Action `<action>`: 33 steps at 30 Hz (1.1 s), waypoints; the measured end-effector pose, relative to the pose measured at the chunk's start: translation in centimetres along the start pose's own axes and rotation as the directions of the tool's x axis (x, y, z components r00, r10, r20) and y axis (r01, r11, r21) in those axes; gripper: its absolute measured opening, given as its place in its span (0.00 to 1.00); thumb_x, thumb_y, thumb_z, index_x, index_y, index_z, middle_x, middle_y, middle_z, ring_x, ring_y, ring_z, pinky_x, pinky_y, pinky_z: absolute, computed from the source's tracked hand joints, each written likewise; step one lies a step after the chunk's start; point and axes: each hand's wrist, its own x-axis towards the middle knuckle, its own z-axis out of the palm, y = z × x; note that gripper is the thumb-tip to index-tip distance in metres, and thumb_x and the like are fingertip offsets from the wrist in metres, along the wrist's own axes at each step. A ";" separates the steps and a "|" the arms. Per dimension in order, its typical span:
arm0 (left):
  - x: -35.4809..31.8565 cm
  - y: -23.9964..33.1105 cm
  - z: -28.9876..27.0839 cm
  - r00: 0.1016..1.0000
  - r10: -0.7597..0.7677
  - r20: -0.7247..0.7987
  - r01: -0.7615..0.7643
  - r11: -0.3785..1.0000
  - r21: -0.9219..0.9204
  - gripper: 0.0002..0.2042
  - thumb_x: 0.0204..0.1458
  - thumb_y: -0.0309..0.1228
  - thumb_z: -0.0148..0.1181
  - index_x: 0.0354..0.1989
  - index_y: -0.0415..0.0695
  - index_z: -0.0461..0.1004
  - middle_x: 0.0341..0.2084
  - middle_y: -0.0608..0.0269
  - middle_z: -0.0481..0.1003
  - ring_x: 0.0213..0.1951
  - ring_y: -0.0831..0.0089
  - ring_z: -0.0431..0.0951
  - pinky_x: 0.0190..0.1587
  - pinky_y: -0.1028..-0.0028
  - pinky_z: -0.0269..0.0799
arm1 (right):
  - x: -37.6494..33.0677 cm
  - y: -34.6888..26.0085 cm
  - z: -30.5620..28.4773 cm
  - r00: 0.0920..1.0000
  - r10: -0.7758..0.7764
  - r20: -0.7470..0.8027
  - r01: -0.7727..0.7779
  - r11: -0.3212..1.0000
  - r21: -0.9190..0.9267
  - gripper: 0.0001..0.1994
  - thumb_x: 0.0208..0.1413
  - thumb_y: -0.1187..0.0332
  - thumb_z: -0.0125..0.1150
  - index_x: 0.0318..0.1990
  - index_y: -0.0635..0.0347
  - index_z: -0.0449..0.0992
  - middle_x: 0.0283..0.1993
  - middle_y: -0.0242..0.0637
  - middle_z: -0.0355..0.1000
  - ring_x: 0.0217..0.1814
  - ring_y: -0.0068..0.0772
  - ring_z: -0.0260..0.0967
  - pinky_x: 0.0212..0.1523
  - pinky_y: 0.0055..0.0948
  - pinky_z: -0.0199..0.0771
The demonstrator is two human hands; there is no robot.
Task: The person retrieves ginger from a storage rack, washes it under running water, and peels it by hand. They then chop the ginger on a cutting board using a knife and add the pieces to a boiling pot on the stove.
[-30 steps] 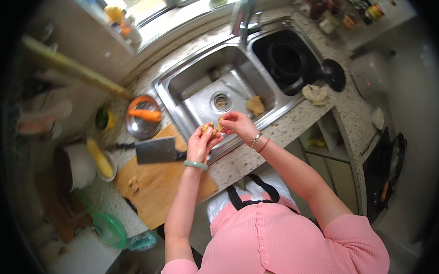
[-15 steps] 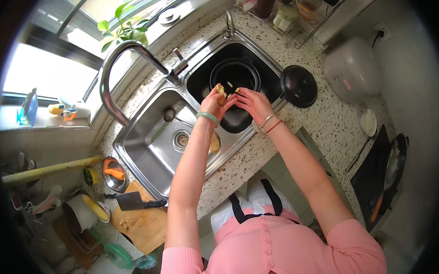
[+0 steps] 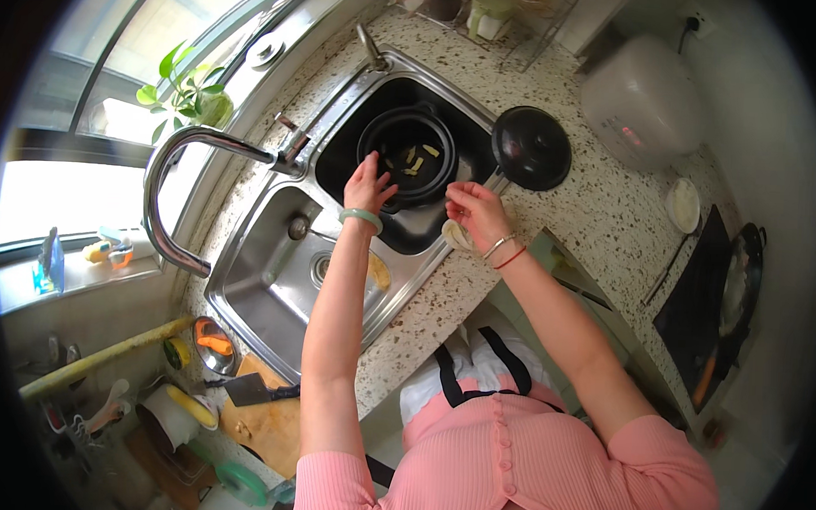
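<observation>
A black pot [image 3: 444,135] sits in the dark right-hand basin of the sink, with several pale yellow slices [image 3: 414,165] lying in it. Over the pot's near left rim, my left hand [image 3: 367,189] has its fingers apart and nothing visible in them. My right hand [image 3: 477,211] is above the basin's near right edge, fingers curled with the tips together; whatever they may pinch is too small to make out. Just below that hand, a whitish rounded thing [image 3: 458,236] rests on the sink edge. The black lid [image 3: 531,148] lies on the counter to the right.
In the steel left basin [image 3: 259,272] are a ladle [image 3: 298,226] and a yellowish oblong piece [image 3: 378,270]. A tall curved faucet [image 3: 159,179] arches over it. The cleaver [image 3: 246,390] lies on a cutting board [image 3: 272,430] at lower left. A rice cooker [image 3: 642,101] stands at right.
The pale yellow pieces that were in and around my hands now lie in the pot. My hands have moved apart, the right one back toward the sink's near edge. The view has shifted slightly.
</observation>
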 end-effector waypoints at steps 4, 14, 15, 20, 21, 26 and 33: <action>-0.9 -1.2 -1.9 0.985 0.168 0.038 -0.172 0.946 0.276 0.23 0.53 0.44 0.59 0.55 0.49 0.69 0.53 0.62 0.69 0.46 0.76 0.73 0.39 0.79 0.68 | -2.0 0.3 -1.0 1.000 -0.024 -0.006 0.024 1.000 0.010 0.09 0.52 0.73 0.61 0.41 0.57 0.72 0.35 0.28 0.71 0.30 0.19 0.68 0.33 0.19 0.69; -12.7 -5.5 5.7 0.733 0.527 0.431 -0.680 0.583 0.445 0.22 0.53 0.33 0.61 0.54 0.39 0.68 0.52 0.56 0.68 0.60 0.71 0.59 0.54 0.75 0.60 | -12.4 -1.9 -3.5 0.968 -0.225 -0.112 0.216 0.973 -0.083 0.09 0.55 0.65 0.59 0.41 0.57 0.75 0.37 0.26 0.72 0.36 0.18 0.70 0.32 0.20 0.72; -12.9 -6.7 6.5 0.769 0.484 0.418 -0.627 0.701 0.341 0.23 0.53 0.33 0.61 0.56 0.39 0.66 0.53 0.57 0.67 0.59 0.71 0.61 0.54 0.75 0.61 | -13.6 -2.3 -4.3 0.961 -0.239 -0.139 0.229 0.970 -0.085 0.09 0.56 0.65 0.59 0.41 0.58 0.75 0.36 0.26 0.72 0.36 0.18 0.70 0.32 0.19 0.72; -13.2 -10.3 8.6 0.836 0.197 0.511 -0.350 0.910 0.221 0.11 0.54 0.33 0.60 0.42 0.41 0.75 0.42 0.68 0.75 0.44 0.83 0.70 0.40 0.85 0.63 | -19.9 -5.2 -7.9 0.915 -0.332 -0.231 0.317 0.943 -0.100 0.10 0.56 0.64 0.58 0.40 0.59 0.75 0.36 0.27 0.73 0.33 0.18 0.70 0.32 0.17 0.71; -13.4 -11.5 9.6 0.732 0.328 0.597 -0.513 0.842 0.167 0.12 0.54 0.32 0.59 0.45 0.41 0.73 0.44 0.67 0.74 0.43 0.82 0.71 0.42 0.85 0.64 | -21.3 -5.4 -9.5 0.881 -0.376 -0.287 0.366 0.926 -0.090 0.10 0.54 0.63 0.60 0.39 0.58 0.75 0.34 0.28 0.74 0.30 0.17 0.71 0.28 0.18 0.72; -16.6 -13.1 14.6 0.760 -0.088 0.644 -0.210 0.904 0.372 0.14 0.56 0.37 0.56 0.47 0.47 0.72 0.42 0.67 0.75 0.44 0.75 0.75 0.41 0.74 0.69 | -27.0 -6.2 -18.9 0.713 -0.468 -0.522 0.439 0.878 -0.189 0.09 0.56 0.64 0.58 0.38 0.61 0.75 0.33 0.33 0.75 0.24 0.18 0.69 0.23 0.18 0.70; -23.3 -25.2 26.1 0.567 -0.340 0.750 -0.303 0.761 0.574 0.14 0.55 0.36 0.57 0.47 0.43 0.72 0.37 0.62 0.76 0.35 0.72 0.78 0.35 0.73 0.74 | -33.1 -7.7 -27.3 0.633 -0.516 -0.578 0.383 0.857 -0.345 0.09 0.57 0.66 0.55 0.38 0.64 0.74 0.32 0.34 0.74 0.24 0.19 0.70 0.22 0.19 0.71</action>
